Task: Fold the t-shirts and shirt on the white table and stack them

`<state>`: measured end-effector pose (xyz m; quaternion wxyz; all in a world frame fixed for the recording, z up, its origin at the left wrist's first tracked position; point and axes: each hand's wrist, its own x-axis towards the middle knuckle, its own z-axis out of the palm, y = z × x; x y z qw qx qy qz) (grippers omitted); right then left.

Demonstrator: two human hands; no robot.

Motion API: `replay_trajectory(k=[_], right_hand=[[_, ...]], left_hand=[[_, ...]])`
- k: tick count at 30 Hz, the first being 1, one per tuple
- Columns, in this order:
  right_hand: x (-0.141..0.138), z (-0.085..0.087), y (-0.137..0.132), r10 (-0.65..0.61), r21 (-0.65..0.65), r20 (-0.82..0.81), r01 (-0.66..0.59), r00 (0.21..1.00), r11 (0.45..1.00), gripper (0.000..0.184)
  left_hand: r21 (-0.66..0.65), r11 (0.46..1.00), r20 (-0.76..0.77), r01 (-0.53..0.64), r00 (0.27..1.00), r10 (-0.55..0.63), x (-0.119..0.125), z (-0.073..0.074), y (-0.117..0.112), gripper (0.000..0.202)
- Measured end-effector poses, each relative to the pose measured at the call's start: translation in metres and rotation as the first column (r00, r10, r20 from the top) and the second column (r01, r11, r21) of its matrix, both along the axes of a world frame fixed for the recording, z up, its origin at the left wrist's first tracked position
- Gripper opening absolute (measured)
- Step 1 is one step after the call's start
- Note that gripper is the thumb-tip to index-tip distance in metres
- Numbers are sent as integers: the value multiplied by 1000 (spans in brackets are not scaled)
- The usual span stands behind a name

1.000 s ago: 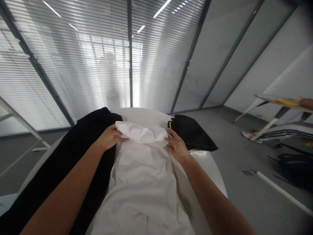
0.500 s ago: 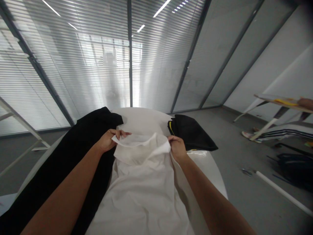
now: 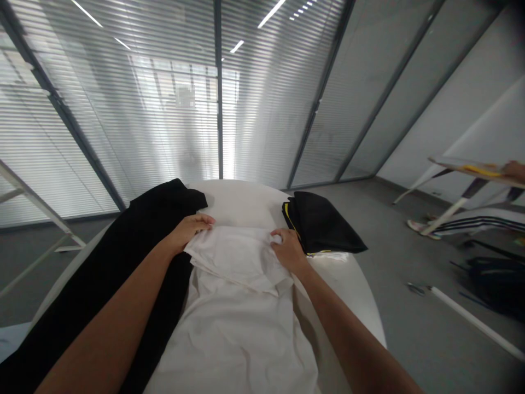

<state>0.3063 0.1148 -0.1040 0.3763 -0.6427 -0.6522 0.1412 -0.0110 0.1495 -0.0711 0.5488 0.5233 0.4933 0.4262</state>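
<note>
The fold of white cloth has dropped flat; left hand and right hand rest apart on it, between black cloth and black bundle.

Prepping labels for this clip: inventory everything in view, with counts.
white fabric garment: 1, white, lengthwise on table, top end folded over
long black fabric garment: 1, black, along table's left side
folded black fabric bundle with yellow trim: 1, black, table's far right
round white table: 1, white, under the fabrics
glass partition with slatted blinds: 1, pale grey, straight ahead
folding side table: 1, white legs, far right
striped trouser leg: 1, black and white, beside side table
dark bag: 1, black, floor, right
white rod: 1, white, floor, right
left hand: 1, on garment's folded edge
right hand: 1, at folded edge, beside bundle
</note>
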Motion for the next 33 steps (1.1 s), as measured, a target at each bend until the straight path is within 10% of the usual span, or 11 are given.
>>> replay_trajectory(k=[9,22,33], right_hand=[[-2,-6,-4,-11,-49,166,20,986,999,33],[2,-1,3,18,106,25,-20,1000,994,28],[-15,21,-23,60,211,363,-144,930,967,36]], left_hand=[[133,980,-668,-146,718,198,4,-7,8,21],[244,961,-353,-133,911,215,5,-10,6,26],[289,946,-592,-145,750,296,24,-19,3,35]])
